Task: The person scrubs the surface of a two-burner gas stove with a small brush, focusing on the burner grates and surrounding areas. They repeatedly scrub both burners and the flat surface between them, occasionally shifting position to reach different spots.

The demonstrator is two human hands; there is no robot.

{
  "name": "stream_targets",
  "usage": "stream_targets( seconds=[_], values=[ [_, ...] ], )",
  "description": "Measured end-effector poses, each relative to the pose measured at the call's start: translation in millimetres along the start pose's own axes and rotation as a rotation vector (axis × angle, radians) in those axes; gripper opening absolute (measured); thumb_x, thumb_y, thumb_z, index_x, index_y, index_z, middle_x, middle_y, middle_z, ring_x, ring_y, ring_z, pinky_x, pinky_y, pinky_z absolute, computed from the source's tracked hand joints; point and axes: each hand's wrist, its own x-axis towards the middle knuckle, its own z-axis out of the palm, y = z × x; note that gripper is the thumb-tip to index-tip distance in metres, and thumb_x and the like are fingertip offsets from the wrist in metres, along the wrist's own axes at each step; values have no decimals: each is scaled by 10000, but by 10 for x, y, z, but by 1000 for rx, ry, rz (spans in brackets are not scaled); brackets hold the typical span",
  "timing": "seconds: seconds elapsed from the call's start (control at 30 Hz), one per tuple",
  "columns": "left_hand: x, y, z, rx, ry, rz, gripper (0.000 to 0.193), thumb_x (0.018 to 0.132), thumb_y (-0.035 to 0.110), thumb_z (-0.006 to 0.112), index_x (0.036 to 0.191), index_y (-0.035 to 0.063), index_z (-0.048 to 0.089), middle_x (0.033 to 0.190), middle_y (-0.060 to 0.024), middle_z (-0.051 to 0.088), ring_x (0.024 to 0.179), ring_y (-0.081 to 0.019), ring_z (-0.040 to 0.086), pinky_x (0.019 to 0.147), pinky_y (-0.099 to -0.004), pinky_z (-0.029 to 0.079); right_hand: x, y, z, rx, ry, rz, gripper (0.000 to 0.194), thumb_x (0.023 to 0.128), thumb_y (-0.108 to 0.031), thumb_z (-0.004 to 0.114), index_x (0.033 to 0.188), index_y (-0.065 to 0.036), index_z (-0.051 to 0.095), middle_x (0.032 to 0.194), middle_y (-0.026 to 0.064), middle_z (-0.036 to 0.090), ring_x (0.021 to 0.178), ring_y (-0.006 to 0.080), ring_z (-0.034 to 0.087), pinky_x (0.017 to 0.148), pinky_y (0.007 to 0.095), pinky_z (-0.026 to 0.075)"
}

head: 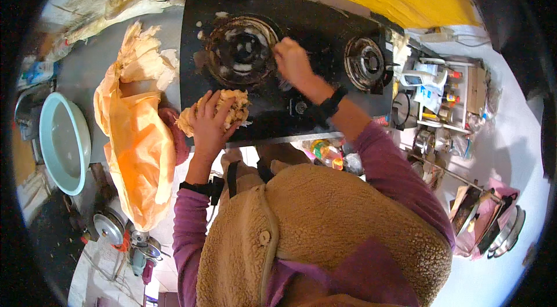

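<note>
My left hand [211, 120] rests on a crumpled wad of yellowish fibrous material [237, 109] at the front left of the black gas cooktop [313, 11]. With fingers curled, my right hand [293, 61] is at the right rim of the large left burner [243, 50]; whether it pinches anything is hidden. White foamy spots lie on the glass beside that burner. The smaller burner [365, 63] sits farther right, and a control knob [300, 107] is near the front edge.
Left of the cooktop, an orange cloth or bag [143, 141] hangs over the counter [82, 67], with torn pale material [141, 54] at its top. A light-blue basin [86, 146] stands at far left. A white rack with bottles [463, 89] is at right.
</note>
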Motion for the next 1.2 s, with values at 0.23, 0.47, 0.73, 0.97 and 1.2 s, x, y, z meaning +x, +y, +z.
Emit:
stream_targets(
  seconds=[0.23, 0.47, 0.73, 0.97, 1.2],
  values=[
    [-21, -24, 39, 16, 54, 39, 659, 742, 315, 823, 1354, 239, 590, 1436, -91, 502, 1377, -318, 409, 1108, -507, 296, -41, -604, 66, -208, 299, 311, 67, 816, -24, 648, 877, -19, 622, 859, 192, 560, 879, 420, 589, 738, 499, 502],
    [-25, -20, 34, 25, 105, 73, 593, 766, 364, 801, 1307, 205, 615, 1403, -88, 529, 1357, -307, 434, 1088, -506, 307, -328, -660, 358, -186, 264, 263, 69, 759, -8, 660, 827, -10, 649, 812, 192, 557, 825, 415, 590, 706, 499, 503],
    [-64, -56, 37, -107, 177, 77, 499, 697, 283, 825, 1160, 180, 670, 1304, -37, 581, 1257, -301, 493, 1035, -479, 355, -416, -973, 389, -177, 444, 267, 43, 763, -11, 639, 806, -16, 638, 827, 167, 581, 821, 390, 597, 697, 457, 528],
    [-143, -157, -55, -119, 150, 91, 517, 671, 227, 825, 1164, 188, 672, 1302, -36, 584, 1268, -298, 490, 1043, -477, 352, -395, -1134, 574, -328, 496, 260, 59, 747, -6, 618, 792, -42, 630, 843, 147, 571, 837, 379, 597, 652, 444, 545],
    [-159, -225, -45, -164, 161, 130, 536, 671, 212, 819, 1183, 186, 663, 1325, -40, 573, 1290, -292, 479, 1056, -478, 336, -344, -1197, 508, -318, 444, 219, 45, 736, -22, 629, 766, -54, 622, 806, 136, 561, 813, 358, 602, 647, 447, 542]
  ],
)
